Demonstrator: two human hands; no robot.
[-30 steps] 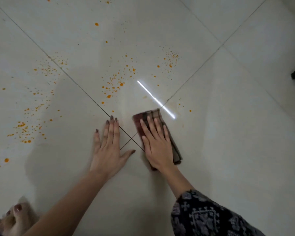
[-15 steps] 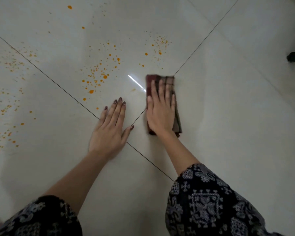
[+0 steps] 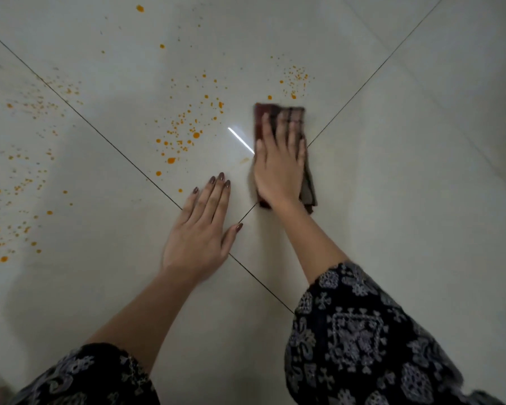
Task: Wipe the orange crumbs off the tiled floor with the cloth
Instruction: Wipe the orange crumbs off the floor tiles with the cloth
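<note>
Nearest: dark patterned sleeves (image 3: 362, 340) at bottom edge, both forearms reaching fwd. Left hand (image 3: 200, 229) flat on the tiled floor (image 3: 406, 200), palm down, fingers together, thumb out, holding nothing, sitting where the grout lines (image 3: 100, 124) cross. Just right & a bit further, right hand (image 3: 279, 168) pressed flat on a folded dark checked cloth (image 3: 294, 114), fingers spread over it, not clenched; slightly blurred. Orange crumbs (image 3: 184, 133) scattered left of cloth, a small cluster just beyond its far edge, more far left. Bright light streak (image 3: 240, 140) beside cloth.
</note>
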